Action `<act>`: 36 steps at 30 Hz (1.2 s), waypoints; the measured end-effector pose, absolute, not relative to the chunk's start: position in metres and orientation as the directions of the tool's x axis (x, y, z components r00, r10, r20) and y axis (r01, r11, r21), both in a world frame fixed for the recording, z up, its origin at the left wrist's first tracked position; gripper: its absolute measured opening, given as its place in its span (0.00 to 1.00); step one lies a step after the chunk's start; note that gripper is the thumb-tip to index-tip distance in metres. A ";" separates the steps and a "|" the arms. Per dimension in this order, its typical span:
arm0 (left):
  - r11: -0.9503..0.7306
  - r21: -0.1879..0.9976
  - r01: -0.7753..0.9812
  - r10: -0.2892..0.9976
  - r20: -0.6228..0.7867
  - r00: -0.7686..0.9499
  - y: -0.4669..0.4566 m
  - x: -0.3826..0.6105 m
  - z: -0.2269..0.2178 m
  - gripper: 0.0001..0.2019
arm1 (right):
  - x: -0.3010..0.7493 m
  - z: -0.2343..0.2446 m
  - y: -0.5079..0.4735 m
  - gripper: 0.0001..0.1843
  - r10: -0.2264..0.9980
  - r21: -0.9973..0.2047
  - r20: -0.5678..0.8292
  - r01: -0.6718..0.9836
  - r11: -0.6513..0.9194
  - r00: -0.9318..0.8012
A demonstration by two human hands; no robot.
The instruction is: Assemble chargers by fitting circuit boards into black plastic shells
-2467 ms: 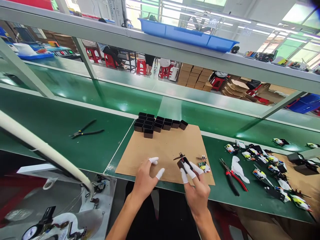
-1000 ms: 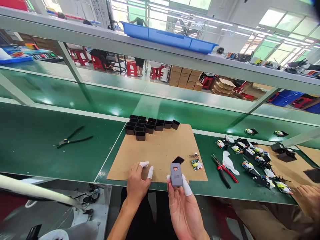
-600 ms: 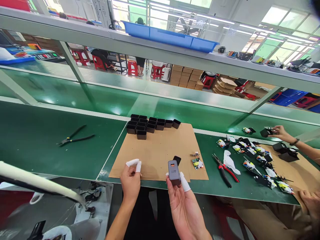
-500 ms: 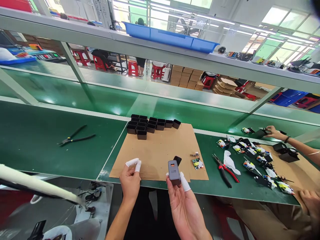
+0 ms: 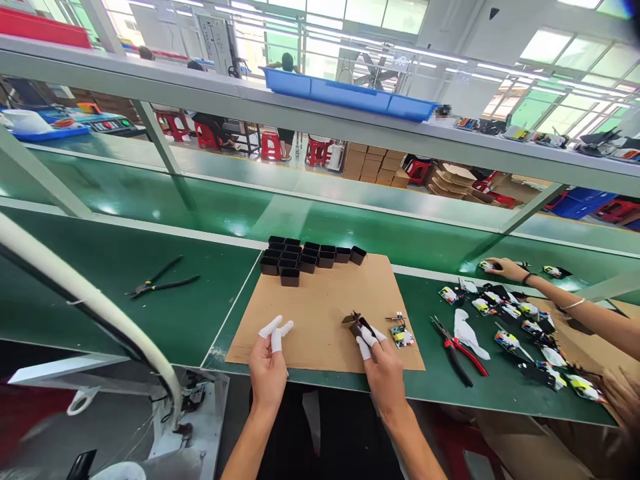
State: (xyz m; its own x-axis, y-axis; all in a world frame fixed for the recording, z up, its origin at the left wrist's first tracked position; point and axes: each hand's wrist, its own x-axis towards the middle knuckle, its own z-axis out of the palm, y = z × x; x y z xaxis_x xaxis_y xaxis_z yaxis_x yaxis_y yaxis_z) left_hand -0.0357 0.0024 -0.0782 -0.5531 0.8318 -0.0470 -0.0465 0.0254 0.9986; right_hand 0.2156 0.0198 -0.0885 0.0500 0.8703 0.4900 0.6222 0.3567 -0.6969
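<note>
Over the front of the brown cardboard sheet [image 5: 320, 313], my right hand [image 5: 385, 373] grips a small dark charger [image 5: 357, 325]. Its back end faces away from me, with a dark flap and what look like small inner parts sticking out; the fingers hide the rest. My left hand [image 5: 269, 363] is at the sheet's front left edge, thumb and fingers apart, holding nothing. Both hands wear white finger cots. A circuit board [image 5: 401, 337] with yellow-wrapped parts lies just right of my right hand. Several empty black charger cases [image 5: 290, 277] stand in rows at the sheet's back.
Cutters with dark handles [image 5: 163, 277] lie to the left. Red-and-black pliers [image 5: 457, 350] and a white glove-like piece [image 5: 469, 333] lie right of the sheet. Further right are several circuit boards [image 5: 510, 340] and a co-worker's hand [image 5: 507, 270]. A pale hose [image 5: 100, 300] crosses at left.
My right hand has turned over, so the charger's port face is no longer visible and its flap end shows. My left fingers have spread. The co-worker's hand has moved left to a circuit board.
</note>
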 end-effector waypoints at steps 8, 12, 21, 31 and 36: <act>-0.027 0.999 -0.027 0.867 0.010 -0.499 0.005 -0.034 -0.084 0.32 | 0.216 -0.086 0.020 0.18 0.882 -0.670 0.466 0.681 0.296 0.075; -0.022 1.000 0.016 0.877 0.027 -0.480 0.005 -0.039 -0.088 0.29 | 0.220 -0.058 0.038 0.35 0.924 -0.689 0.362 0.702 0.177 0.122; -0.037 0.995 0.093 0.867 0.078 -0.492 0.004 -0.043 -0.089 0.28 | 0.224 -0.011 0.116 0.13 0.936 -0.815 0.030 0.534 0.226 -0.350; -0.054 0.993 0.109 0.846 0.103 -0.523 0.004 -0.043 -0.087 0.28 | 0.243 -0.017 0.115 0.23 0.825 -0.979 0.008 0.165 0.123 -0.565; -0.054 0.992 0.116 0.847 0.107 -0.520 0.005 -0.043 -0.089 0.27 | 0.248 -0.029 0.109 0.17 0.904 -0.994 0.042 0.073 0.081 -0.425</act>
